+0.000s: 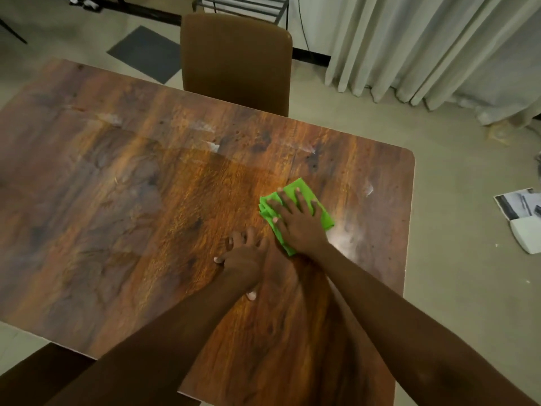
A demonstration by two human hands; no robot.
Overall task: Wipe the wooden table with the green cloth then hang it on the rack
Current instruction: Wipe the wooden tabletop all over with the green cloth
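Note:
The folded green cloth point(304, 191) lies on the wooden table point(131, 194), right of its middle. My right hand point(295, 221) presses flat on the cloth with fingers spread and straight, covering most of it. My left hand point(243, 256) rests on the bare tabletop just left of the cloth, fingers spread and touching the wood. A black metal rack point(243, 4) stands on the floor at the top, behind the chair, only partly in view.
A brown chair point(237, 60) stands at the table's far edge. White curtains point(424, 45) hang at the upper right. Papers point(521, 212) lie on the floor to the right. A grey mat point(146, 51) lies on the floor beyond the table. Whitish smears mark the tabletop.

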